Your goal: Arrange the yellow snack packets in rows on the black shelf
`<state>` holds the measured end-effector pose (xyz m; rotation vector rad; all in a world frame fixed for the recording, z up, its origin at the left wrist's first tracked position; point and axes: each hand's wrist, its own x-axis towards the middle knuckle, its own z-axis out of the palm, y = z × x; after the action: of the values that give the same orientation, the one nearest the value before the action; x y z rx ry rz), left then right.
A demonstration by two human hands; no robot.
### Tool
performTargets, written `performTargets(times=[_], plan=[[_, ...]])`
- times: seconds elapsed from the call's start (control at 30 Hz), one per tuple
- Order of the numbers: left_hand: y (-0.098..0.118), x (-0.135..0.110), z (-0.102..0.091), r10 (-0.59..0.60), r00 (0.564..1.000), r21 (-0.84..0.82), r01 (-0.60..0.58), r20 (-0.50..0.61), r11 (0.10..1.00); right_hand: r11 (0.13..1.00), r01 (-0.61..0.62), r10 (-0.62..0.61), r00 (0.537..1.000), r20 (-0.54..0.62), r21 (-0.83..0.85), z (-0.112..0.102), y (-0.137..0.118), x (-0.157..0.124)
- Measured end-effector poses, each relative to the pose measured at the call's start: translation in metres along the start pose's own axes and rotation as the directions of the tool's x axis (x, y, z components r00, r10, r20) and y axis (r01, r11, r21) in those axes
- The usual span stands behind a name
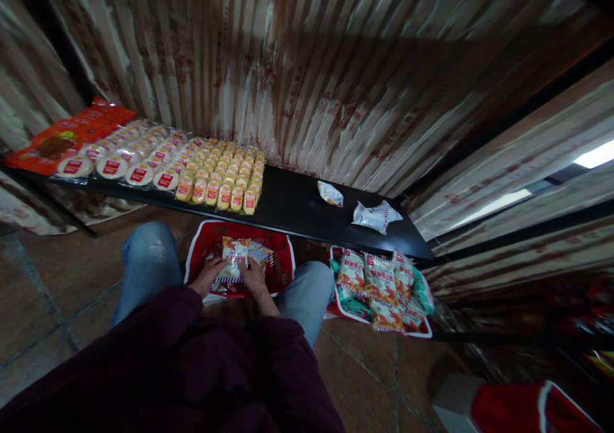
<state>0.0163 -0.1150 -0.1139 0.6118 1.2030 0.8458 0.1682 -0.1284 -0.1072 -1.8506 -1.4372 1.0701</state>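
Between my knees stands a red basket (283, 273) with a white rim and several snack packets inside. Over it I hold a white and orange snack packet (235, 254) with striped ends, its printed front facing up. My left hand (208, 274) grips the packet's left side. On its lower right side, my right hand (252, 274) has its fingers closed on the same packet. The basket's contents below are partly hidden by my hands and the packet.
A black shelf (292, 196) runs ahead, holding rows of yellow wrapped cakes (223, 180), round white wrapped cakes (112, 164), an orange bag (71, 135) and two loose packets (377, 217). A second basket (343, 306) full of packets stands right. Another red basket (508, 407) is lower right.
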Motion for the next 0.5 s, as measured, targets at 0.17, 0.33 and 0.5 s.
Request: performTargets(times=[0.17,0.33,0.5], plan=[[0.008,-0.010,0.004,-0.038,0.999,0.012,0.038,0.007,0.999,1.000,0.001,-0.001,1.000,-0.021,-0.018,0.000,0.000,-0.001],[0.006,-0.009,0.001,-0.058,0.998,-0.028,0.058,-0.006,0.998,0.995,-0.038,0.041,0.998,-0.036,0.087,0.003,0.003,0.002],[0.001,-0.003,-0.003,-0.068,0.994,0.036,0.071,-0.084,0.997,0.977,-0.083,0.112,0.984,-0.141,0.194,0.004,0.012,0.009]])
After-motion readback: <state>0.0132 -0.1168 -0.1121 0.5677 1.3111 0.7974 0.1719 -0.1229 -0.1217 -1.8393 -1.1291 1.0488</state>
